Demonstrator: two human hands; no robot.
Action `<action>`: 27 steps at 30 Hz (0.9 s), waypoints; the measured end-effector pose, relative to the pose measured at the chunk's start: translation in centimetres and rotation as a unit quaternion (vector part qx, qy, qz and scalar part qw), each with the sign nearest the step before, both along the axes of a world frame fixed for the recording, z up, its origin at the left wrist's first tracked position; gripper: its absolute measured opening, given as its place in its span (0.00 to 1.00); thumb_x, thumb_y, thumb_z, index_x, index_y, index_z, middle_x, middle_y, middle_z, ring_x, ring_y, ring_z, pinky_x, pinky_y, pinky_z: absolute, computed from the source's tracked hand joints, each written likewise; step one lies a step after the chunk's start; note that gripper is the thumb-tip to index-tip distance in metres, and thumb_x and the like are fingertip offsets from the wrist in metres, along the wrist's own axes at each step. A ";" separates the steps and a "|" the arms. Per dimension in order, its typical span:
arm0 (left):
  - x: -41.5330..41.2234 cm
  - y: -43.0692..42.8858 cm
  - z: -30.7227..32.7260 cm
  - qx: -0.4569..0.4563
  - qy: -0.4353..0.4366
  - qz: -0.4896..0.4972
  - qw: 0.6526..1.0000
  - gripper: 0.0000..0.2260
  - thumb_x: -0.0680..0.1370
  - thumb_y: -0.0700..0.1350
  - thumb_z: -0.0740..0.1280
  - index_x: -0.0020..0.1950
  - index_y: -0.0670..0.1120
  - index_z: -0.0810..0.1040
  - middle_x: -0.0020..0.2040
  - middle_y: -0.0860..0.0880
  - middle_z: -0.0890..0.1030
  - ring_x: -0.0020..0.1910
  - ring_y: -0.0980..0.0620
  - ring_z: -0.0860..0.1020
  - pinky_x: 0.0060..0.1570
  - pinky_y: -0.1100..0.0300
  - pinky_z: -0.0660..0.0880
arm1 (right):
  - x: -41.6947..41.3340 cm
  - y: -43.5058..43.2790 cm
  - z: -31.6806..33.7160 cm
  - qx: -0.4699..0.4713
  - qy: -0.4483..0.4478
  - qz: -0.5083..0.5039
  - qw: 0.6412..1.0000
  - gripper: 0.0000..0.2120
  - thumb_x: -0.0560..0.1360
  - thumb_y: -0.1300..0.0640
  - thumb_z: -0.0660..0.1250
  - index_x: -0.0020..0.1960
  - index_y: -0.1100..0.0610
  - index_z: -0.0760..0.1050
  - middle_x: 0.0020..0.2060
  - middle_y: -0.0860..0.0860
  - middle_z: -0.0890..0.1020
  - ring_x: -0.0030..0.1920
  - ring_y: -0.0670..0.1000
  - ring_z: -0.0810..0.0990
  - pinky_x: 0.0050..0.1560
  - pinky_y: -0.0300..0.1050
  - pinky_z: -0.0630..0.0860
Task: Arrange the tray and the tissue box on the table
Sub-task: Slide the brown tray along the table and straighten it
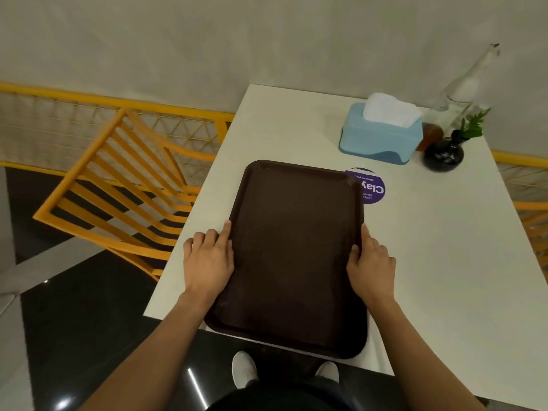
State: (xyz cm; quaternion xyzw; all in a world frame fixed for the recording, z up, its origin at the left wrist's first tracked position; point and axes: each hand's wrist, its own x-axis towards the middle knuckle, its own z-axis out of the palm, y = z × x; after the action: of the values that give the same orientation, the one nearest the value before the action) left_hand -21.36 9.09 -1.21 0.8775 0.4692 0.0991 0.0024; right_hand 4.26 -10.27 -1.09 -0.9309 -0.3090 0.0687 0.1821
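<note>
A dark brown tray point(293, 253) lies flat on the white table point(444, 262), its near edge hanging slightly over the table's front edge. My left hand point(209, 259) grips the tray's left rim and my right hand point(370, 264) grips its right rim, thumbs on top. A light blue tissue box point(376, 140) with white tissue sticking out stands at the back of the table, beyond the tray's far right corner and apart from it.
A purple round sticker point(374, 189) lies partly under the tray's far right corner. A black vase with a green sprig point(443, 154), a brown jar point(431, 136) and a clear glass bottle point(462, 90) stand right of the box. A yellow chair point(118, 188) is at the table's left.
</note>
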 end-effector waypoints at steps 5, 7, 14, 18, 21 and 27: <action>-1.2 2.5 0.1 0.007 -0.004 0.005 1.000 0.20 0.82 0.49 0.60 0.73 0.45 0.73 0.51 0.44 0.83 0.51 0.40 0.78 0.54 0.44 0.71 | -1.1 3.1 0.2 -0.016 -0.009 0.005 1.000 0.26 0.84 0.52 0.56 0.80 0.54 0.56 0.62 0.55 0.79 0.59 0.59 0.78 0.63 0.61 0.71; -1.4 3.2 0.3 0.003 -0.012 0.012 1.000 0.20 0.82 0.49 0.61 0.73 0.45 0.74 0.50 0.43 0.83 0.50 0.41 0.78 0.52 0.45 0.71 | -1.2 4.3 0.3 -0.022 -0.013 0.008 1.000 0.26 0.84 0.51 0.56 0.80 0.54 0.57 0.62 0.55 0.80 0.59 0.59 0.78 0.63 0.61 0.71; -0.5 5.7 0.9 -0.025 -0.022 0.029 0.999 0.20 0.83 0.49 0.60 0.74 0.46 0.72 0.50 0.44 0.82 0.50 0.42 0.77 0.52 0.46 0.72 | 0.5 7.9 0.2 -0.034 -0.001 0.023 0.999 0.26 0.84 0.50 0.56 0.80 0.54 0.57 0.63 0.55 0.79 0.60 0.58 0.78 0.65 0.62 0.69; 0.1 6.9 1.0 -0.025 -0.018 0.033 0.999 0.21 0.83 0.50 0.58 0.75 0.46 0.71 0.54 0.45 0.80 0.53 0.43 0.76 0.55 0.47 0.72 | 1.2 8.9 0.1 -0.028 -0.006 0.028 0.999 0.26 0.84 0.50 0.55 0.80 0.54 0.56 0.62 0.55 0.79 0.60 0.58 0.77 0.65 0.62 0.69; 0.4 8.0 0.8 -0.031 -0.019 0.024 0.999 0.21 0.83 0.50 0.58 0.75 0.46 0.72 0.56 0.44 0.80 0.55 0.43 0.77 0.59 0.46 0.72 | 1.3 9.6 0.2 -0.031 -0.007 0.020 0.999 0.26 0.83 0.50 0.56 0.80 0.54 0.56 0.61 0.55 0.79 0.60 0.58 0.77 0.64 0.61 0.69; 0.3 10.9 0.5 -0.085 -0.070 -0.002 0.994 0.21 0.83 0.49 0.59 0.76 0.46 0.70 0.62 0.44 0.79 0.61 0.42 0.75 0.62 0.46 0.71 | 0.5 11.2 0.4 -0.011 -0.023 0.005 1.000 0.26 0.83 0.53 0.58 0.79 0.56 0.59 0.58 0.57 0.81 0.56 0.60 0.79 0.58 0.60 0.73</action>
State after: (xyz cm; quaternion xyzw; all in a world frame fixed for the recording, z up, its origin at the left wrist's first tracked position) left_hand -21.07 19.94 -0.69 0.8658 0.4732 0.1203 0.1096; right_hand 4.73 0.93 -0.67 -0.9325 -0.3174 0.0514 0.1643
